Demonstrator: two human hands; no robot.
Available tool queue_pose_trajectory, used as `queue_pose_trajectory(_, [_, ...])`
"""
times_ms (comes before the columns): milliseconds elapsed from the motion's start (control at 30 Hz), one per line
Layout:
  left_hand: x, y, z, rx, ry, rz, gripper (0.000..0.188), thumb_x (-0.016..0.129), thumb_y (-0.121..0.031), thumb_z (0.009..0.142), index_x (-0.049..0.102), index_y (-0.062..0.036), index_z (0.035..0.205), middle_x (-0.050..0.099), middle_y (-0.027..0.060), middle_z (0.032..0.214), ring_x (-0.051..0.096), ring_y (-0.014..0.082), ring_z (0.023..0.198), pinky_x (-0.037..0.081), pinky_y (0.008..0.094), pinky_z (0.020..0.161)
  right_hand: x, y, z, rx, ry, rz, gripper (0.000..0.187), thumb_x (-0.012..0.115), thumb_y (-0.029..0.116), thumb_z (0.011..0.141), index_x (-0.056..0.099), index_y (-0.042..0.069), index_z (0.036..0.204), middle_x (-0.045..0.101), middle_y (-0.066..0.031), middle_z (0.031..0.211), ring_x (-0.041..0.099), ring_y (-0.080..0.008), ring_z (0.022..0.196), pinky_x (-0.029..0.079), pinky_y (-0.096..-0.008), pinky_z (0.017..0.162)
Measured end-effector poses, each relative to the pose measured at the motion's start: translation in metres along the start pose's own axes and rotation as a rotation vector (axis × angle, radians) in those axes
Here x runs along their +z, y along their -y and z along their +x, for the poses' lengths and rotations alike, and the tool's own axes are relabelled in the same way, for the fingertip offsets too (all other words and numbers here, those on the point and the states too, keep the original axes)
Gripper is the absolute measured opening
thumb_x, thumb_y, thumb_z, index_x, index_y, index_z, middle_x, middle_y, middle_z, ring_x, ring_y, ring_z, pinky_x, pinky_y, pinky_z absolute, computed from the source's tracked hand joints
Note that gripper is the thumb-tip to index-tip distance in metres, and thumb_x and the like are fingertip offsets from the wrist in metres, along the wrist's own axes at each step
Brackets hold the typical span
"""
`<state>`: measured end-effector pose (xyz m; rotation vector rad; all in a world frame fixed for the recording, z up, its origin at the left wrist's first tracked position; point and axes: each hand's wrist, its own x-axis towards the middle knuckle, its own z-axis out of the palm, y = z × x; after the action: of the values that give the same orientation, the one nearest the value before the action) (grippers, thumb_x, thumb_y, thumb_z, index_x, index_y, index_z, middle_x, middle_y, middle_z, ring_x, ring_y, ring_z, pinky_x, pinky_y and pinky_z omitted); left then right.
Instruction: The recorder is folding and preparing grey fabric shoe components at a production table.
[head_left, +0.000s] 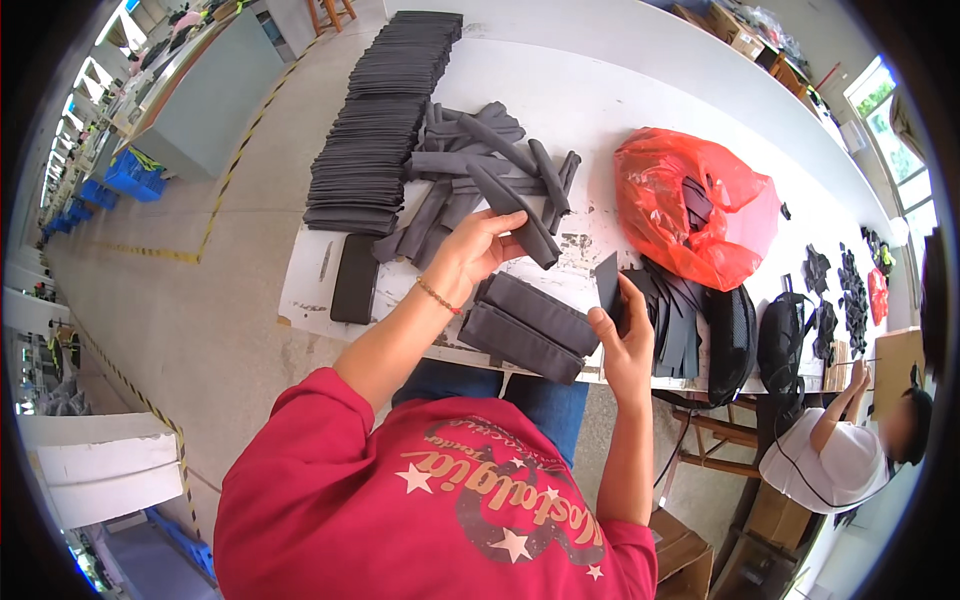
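Left fingers (506, 222) grasp a dark-grey tubular fabric piece (522, 228); right fingers (634, 298) pinch a flat black panel (607, 280). Suggest aligning edges squarely.

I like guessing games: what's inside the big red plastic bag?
Some dark, cloth-like material shows in the middle of the crumpled red plastic bag. Its folds cover the rest, so whatever else is inside can't be seen.

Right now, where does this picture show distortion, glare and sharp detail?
In the head view, the long white panel bows near the rim; the window glares brightly; the red bag shows shiny highlights; left hand and right hand look fairly sharp.
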<state>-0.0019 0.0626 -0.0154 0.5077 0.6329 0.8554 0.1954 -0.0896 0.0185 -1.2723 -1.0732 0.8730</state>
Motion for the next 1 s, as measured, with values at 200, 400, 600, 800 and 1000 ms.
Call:
queue_pose_trajectory(200, [0.008,0.010,-0.006,-0.016,0.050,-0.012,0.018,0.061,-0.011,0.093,0.060,0.0010,0.106,0.067,0.0103,0.100,0.068,0.0188,0.090,0.057,0.0340,0.083,0.018,0.021,0.011,0.121,0.046,-0.050,0.039,0.072,0.006,0.079,0.061,0.001,0.116,0.037,0.0058,0.075,0.035,-0.0047,0.068,0.033,-0.0212,0.062])
queue_pose_trajectory(400, [0.021,0.010,-0.017,-0.027,0.063,-0.019,0.018,0.061,-0.010,0.093,0.061,0.0006,0.106,0.067,0.0095,0.100,0.068,0.0196,0.090,0.058,0.0339,0.081,0.038,0.010,0.019,-0.246,0.017,-0.382,0.014,0.068,-0.001,0.080,0.063,0.002,0.093,0.059,-0.0021,0.081,0.052,-0.0074,0.075,0.043,-0.0256,0.068])
queue_pose_trajectory(600, [0.021,0.007,-0.020,0.127,0.007,-0.046,0.014,0.064,-0.011,0.091,0.061,-0.0020,0.101,0.068,0.0096,0.097,0.068,0.0216,0.090,0.059,0.0376,0.080,0.033,0.003,0.013,-0.103,-0.201,-0.080,0.011,0.067,-0.003,0.082,0.061,0.000,0.091,0.062,-0.0005,0.080,0.050,-0.0067,0.066,0.044,-0.0222,0.065])
queue_pose_trajectory(800, [0.022,0.011,-0.022,0.063,0.042,-0.039,0.014,0.064,-0.011,0.092,0.061,-0.0019,0.101,0.068,0.0100,0.097,0.068,0.0222,0.090,0.059,0.0377,0.080,0.040,0.021,0.021,-0.231,-0.067,-0.341,0.022,0.068,-0.005,0.078,0.064,-0.001,0.099,0.061,-0.0035,0.083,0.050,-0.0092,0.063,0.044,-0.0236,0.064])
queue_pose_trajectory(1000, [0.028,0.007,-0.025,0.182,-0.034,-0.079,0.016,0.060,-0.011,0.094,0.060,0.0027,0.101,0.066,0.0135,0.100,0.068,0.0263,0.091,0.058,0.0450,0.085,0.040,0.012,0.022,-0.283,-0.331,-0.370,0.016,0.070,-0.003,0.080,0.055,0.002,0.079,0.051,-0.0010,0.066,0.043,-0.0082,0.058,0.039,-0.0241,0.057])
